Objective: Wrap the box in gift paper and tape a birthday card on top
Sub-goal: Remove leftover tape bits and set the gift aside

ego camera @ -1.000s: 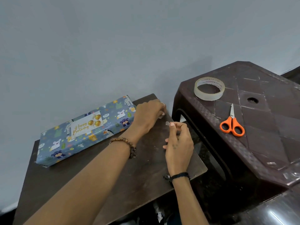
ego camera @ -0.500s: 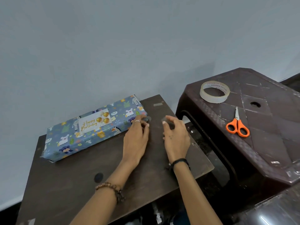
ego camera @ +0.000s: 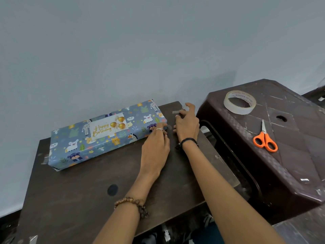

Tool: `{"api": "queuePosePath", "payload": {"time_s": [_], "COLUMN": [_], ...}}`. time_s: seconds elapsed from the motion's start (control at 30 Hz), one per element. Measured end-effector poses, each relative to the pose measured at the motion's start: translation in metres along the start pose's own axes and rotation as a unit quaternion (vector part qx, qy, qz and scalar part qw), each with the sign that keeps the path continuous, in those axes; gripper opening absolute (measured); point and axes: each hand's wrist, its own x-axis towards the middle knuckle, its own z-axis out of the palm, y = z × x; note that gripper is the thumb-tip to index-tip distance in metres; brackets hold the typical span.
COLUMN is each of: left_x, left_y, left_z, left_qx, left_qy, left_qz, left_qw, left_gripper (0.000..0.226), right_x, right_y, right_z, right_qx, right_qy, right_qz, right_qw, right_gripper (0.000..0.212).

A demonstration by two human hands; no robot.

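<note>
We start with the wrapped box (ego camera: 107, 134), which lies flat on the far left part of the dark wooden table (ego camera: 84, 189), its long side running from lower left up toward the wall. The gift paper covers it fully as far as we can see, and the birthday card (ego camera: 107, 128) sits on its top face, near the middle; we cannot tell whether tape already holds the card down.

Our left hand (ego camera: 155, 152) rests palm down on the table with the fingers stretched forward, their tips touching the near right end of the box; it holds nothing that we can make out. Our right hand (ego camera: 187, 125) is just beside it, fingers loosely bent, and seems to reach for a small strip of tape (ego camera: 175, 112) stuck to the tabletop near the far edge. Whether the fingertips already pinch that strip we cannot tell.

We judge the wrapping done and the step in hand to be fixing the card. The next move calls for lifting the strip cleanly without letting it fold on itself, then carrying it over to a card edge while the left hand steadies the box.

Further right, on the brown plastic stool (ego camera: 290, 169), lie the tape roll (ego camera: 239, 102) and the orange scissors (ego camera: 265, 139), well apart from both hands.
</note>
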Motion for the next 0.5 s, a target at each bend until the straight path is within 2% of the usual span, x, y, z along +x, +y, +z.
{"api": "queuePosePath", "payload": {"time_s": [0.23,0.37,0.5], "left_x": [-0.001,-0.001,-0.002], "left_y": [0.002,0.003,0.003], "left_z": [-0.001,-0.001,-0.001], "left_qx": [0.008,0.008,0.011], "left_qy": [0.003,0.005,0.009], "left_qz": [0.002,0.008,0.006], "left_qw": [1.0,1.0,1.0], "left_gripper": [0.029,0.028,0.03], "right_x": [0.01,0.019,0.015], "right_y": [-0.003,-0.01,-0.017], "right_z": [0.007,0.006,0.003], "right_qx": [-0.022,-0.085,-0.145], "right_qy": [0.042,0.072,0.07], "right_qz": [0.008,0.019,0.019], "right_qw": [0.999,0.994,0.987], "right_gripper": [0.043,0.037,0.035]}}
